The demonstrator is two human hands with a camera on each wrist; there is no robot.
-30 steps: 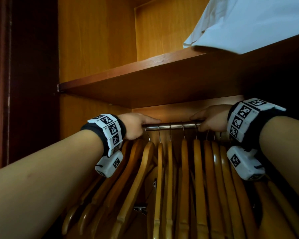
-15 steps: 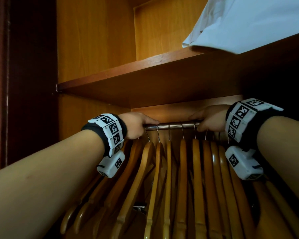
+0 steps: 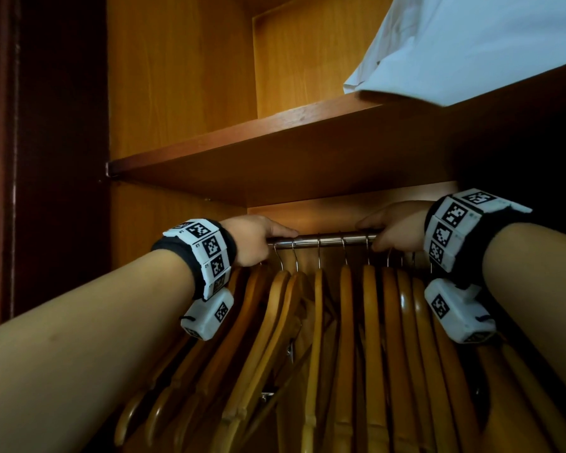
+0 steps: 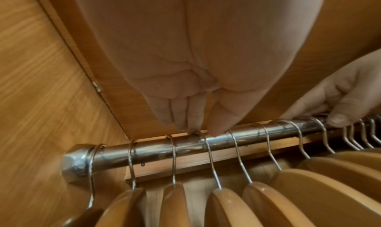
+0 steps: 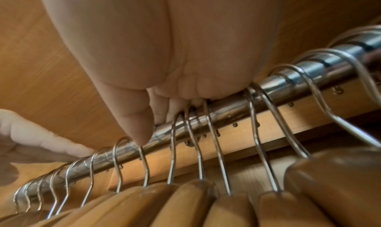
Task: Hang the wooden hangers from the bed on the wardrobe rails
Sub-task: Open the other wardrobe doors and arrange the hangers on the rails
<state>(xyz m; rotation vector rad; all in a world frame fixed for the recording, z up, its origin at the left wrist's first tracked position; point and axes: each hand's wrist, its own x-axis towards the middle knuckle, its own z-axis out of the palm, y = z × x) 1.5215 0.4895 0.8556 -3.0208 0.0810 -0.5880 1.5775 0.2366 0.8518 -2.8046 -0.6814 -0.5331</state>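
Warm orange-brown panelling lines the wardrobe, and a reddish shelf carrying a folded white cloth runs just above the metal rail. Along that rail a full row of wooden hangers is already hung by wire hooks; no bed is in view, and no hanger is seen loose or carried. The left hand is laid over the rail near its wall bracket, with fingers fairly straight and thumb extended, the fingertips resting at the top of one hook. It is not clear whether that hook is pinched or merely touched. The right hand is placed further along — its thumb is pressed on the front of the rail and its fingers are draped over the top among several hooks. Nothing is seen to be enclosed by either hand.

The hanging itself is judged to be done or nearly done on this rail, and the step in hand is taken to be the spacing of the hooks. A tight cluster is seen at the right end and another near the right hand, while wider gaps are left in the middle. For the next move, a light sideways push on single hooks is called for — one at a time, so that neighbouring hangers are not dragged along or knocked together.
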